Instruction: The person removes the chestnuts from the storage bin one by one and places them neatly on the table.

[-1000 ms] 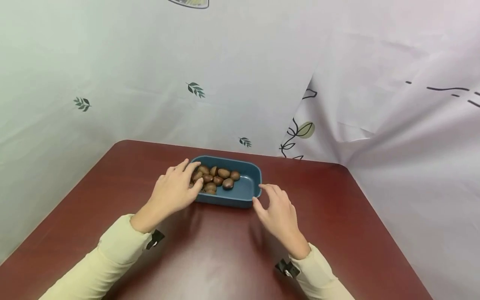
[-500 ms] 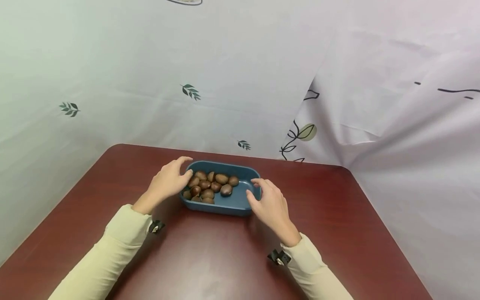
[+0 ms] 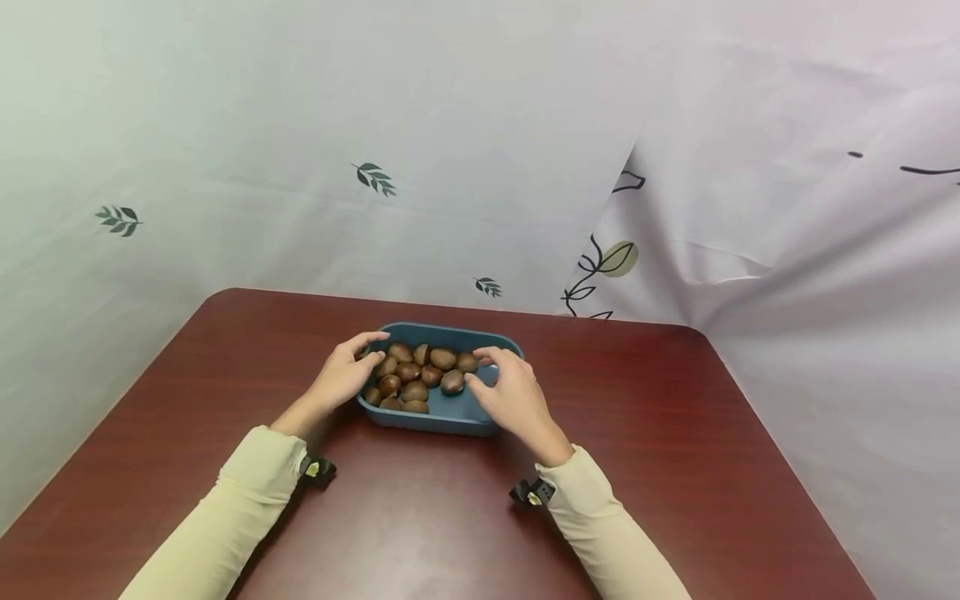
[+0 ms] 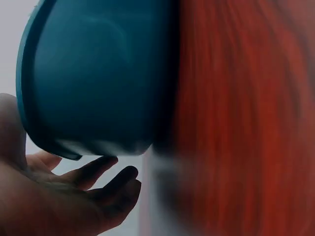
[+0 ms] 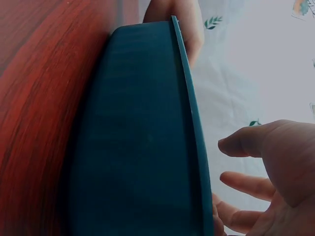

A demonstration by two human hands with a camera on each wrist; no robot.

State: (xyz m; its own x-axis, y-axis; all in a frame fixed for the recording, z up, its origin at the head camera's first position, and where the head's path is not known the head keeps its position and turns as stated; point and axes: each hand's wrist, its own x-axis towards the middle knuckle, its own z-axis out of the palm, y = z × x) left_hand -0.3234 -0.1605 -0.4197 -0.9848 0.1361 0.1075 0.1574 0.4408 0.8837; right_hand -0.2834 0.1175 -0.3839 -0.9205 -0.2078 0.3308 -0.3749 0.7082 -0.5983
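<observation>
Several brown chestnuts (image 3: 408,372) lie in a blue oblong container (image 3: 435,423), mostly in its left part. At the container's left end my left hand (image 3: 341,375) grips the rim, thumb inside. In the left wrist view the bent fingers (image 4: 120,199) of that hand lie by the end wall. My right hand (image 3: 517,396) hovers over the container's right part, covering some of it. Its thumb and fingers are apart, with the thumb tip close to the rightmost front chestnut (image 3: 452,382). Nothing shows between the fingers (image 5: 248,184) in the right wrist view.
The container stands on a reddish-brown wooden table (image 3: 420,517), towards its far edge. Behind hangs a pale cloth (image 3: 450,108) printed with leaves. Dark wrist straps (image 3: 318,472) sit at both light cuffs.
My right hand has moved left from the container's right end to above its inside. My left hand has drawn back from over the chestnuts to the left rim. The view has shifted slightly.
</observation>
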